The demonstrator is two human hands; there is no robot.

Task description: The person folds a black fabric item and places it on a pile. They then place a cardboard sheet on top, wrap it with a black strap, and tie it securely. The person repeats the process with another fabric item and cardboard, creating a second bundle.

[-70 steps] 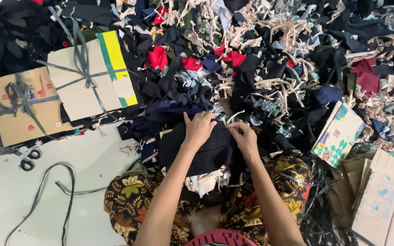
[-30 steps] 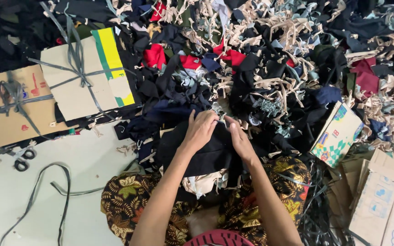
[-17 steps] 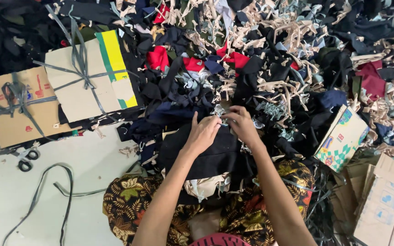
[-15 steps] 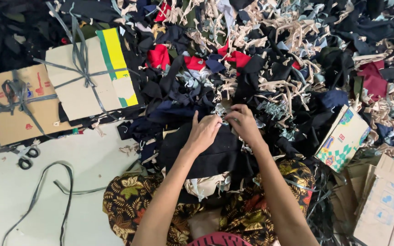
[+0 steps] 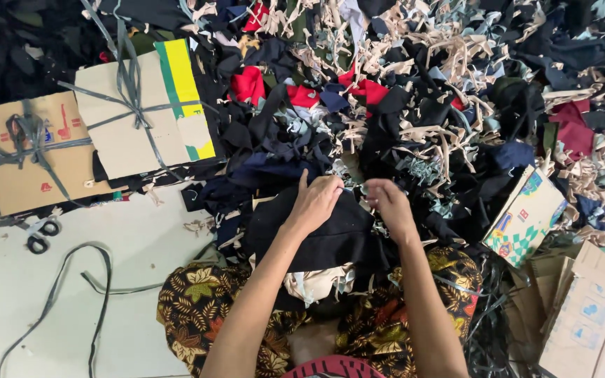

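The left hand lies flat with fingers spread on a black cloth draped over the person's lap, pressing it down so it stays put. The right hand hovers at the cloth's upper right edge, fingers curled in a closed grip on what looks like a pale strip; I cannot tell which. Beyond lies a scrap heap. Tied cardboard bundles and scissors sit on the floor to the left.
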